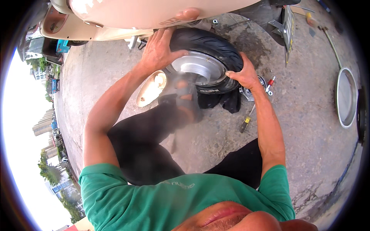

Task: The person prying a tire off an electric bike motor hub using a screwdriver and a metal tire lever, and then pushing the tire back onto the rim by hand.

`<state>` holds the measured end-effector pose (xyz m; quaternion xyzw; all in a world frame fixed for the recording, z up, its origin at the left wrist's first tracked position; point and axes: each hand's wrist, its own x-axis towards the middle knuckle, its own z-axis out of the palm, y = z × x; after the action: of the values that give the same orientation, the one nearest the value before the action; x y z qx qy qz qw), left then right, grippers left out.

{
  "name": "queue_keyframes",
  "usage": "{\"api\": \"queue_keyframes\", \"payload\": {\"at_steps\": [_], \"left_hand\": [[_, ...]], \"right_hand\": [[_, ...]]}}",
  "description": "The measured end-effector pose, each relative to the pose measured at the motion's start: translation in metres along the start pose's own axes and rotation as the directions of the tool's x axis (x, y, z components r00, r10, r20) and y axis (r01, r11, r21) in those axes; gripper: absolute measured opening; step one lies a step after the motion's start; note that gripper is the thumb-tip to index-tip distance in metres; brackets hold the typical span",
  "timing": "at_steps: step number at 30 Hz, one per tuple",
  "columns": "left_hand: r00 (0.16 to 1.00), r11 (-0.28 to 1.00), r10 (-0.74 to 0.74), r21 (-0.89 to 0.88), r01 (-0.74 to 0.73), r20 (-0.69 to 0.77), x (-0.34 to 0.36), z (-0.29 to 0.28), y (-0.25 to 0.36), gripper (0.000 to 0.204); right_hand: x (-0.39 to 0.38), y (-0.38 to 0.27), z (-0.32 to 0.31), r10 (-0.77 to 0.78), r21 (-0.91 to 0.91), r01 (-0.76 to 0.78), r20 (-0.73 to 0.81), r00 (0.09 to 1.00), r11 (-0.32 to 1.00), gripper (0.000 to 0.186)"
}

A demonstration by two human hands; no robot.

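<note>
A scooter wheel, a black tyre [216, 43] on a silver rim [206, 69], leans tilted beneath the cream scooter body [162, 13]. My left hand [161, 51] grips the tyre's left side, fingers over the tread and thumb across toward the rim. On the opposite side my right hand [245, 74] holds the tyre, its thumb on the sidewall by the rim's edge and its fingers mostly hidden behind. My foot [185, 92] is just below the wheel, partly blurred. Black cloth [230, 101] lies under the tyre's lower edge.
A yellow-and-black screwdriver [244, 125] lies right of the wheel, near a metal part [248, 92] and a red-ended tool [271, 81]. An oval cream cover [151, 88] rests at left. A round metal basin [346, 98] stands far right. The scooter's number plate [289, 32] juts down.
</note>
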<state>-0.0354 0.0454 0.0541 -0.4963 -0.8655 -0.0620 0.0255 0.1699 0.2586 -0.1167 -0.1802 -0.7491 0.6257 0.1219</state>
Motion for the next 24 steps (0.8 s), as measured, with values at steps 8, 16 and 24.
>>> {"api": "queue_keyframes", "payload": {"at_steps": [8, 16, 24], "left_hand": [[0.983, 0.983, 0.122, -0.156, -0.101, 0.136, 0.036, 0.015, -0.020, 0.086], [0.983, 0.980, 0.172, -0.111, -0.165, 0.057, 0.040, 0.029, -0.035, 0.091], [0.950, 0.875, -0.083, -0.433, 0.215, 0.302, 0.004, 0.033, -0.095, 0.107]], "right_hand": [[0.002, 0.013, -0.004, 0.034, 0.036, -0.035, 0.016, 0.999, 0.999, 0.090], [0.004, 0.019, -0.005, 0.101, 0.003, -0.102, 0.092, 0.991, 0.995, 0.106], [0.003, 0.015, -0.004, 0.056, 0.073, -0.059, 0.051, 0.997, 0.996, 0.101]]}}
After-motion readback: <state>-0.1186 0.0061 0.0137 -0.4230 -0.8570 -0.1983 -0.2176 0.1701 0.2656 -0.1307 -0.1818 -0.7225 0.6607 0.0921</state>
